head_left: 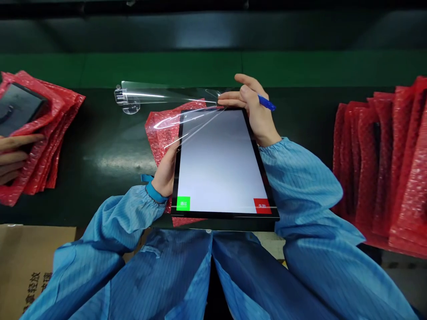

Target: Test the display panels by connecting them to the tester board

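A tablet with a lit white screen lies in front of me on a red bubble-wrap bag. A green button and a red button show at the screen's bottom corners. My left hand grips the tablet's left edge. My right hand rests at the tablet's top right corner, pinching a clear protective film that is lifted off the screen toward the upper left. A blue pen is tucked between that hand's fingers.
The dark green belt runs left to right. A stack of red bubble bags stands at the right. Another person's hand holds a dark tablet over red bags at the left. A cardboard box sits bottom left.
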Action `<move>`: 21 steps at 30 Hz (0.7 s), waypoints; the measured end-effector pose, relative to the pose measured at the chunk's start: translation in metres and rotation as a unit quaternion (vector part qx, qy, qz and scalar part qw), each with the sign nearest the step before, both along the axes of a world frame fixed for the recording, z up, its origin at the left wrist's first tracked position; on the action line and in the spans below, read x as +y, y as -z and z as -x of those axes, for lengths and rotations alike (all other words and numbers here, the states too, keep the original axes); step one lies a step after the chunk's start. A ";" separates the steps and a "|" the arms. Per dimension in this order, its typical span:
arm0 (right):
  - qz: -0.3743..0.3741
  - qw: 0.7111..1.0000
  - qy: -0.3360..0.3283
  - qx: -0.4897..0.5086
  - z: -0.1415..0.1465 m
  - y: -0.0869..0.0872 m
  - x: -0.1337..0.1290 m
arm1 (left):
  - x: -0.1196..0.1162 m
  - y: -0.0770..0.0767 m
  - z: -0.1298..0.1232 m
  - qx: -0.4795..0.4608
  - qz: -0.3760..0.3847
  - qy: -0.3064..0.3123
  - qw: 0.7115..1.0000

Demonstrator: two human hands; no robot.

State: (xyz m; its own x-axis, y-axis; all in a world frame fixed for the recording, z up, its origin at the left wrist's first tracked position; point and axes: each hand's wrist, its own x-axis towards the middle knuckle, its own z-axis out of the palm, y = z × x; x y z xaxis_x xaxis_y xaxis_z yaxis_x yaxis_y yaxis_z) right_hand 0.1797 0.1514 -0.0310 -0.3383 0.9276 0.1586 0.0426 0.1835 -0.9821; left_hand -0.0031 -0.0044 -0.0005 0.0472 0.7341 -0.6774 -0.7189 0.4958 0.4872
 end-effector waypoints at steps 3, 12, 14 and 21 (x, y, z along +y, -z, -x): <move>-0.031 0.999 -0.014 -0.033 -0.001 0.002 0.000 | 0.001 -0.002 -0.001 -0.028 -0.015 0.010 0.999; -0.008 1.000 0.007 -0.019 -0.001 -0.009 0.001 | 0.002 -0.001 0.000 -0.014 -0.025 -0.010 1.000; -0.002 1.000 0.023 0.001 -0.002 -0.011 0.003 | 0.002 0.000 0.000 -0.014 -0.040 -0.007 0.999; -0.119 0.983 0.141 -0.010 -0.014 -0.046 -0.010 | 0.001 0.002 0.002 0.004 -0.043 0.002 0.999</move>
State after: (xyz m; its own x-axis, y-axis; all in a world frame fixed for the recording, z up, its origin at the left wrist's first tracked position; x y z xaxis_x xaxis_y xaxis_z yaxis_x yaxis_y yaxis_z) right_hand 0.1934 0.1412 0.0146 -0.0783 0.9221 0.3789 0.1433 0.3865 -0.9111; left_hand -0.0051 -0.0036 -0.0024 0.0452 0.7900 -0.6115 -0.7123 0.4546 0.5347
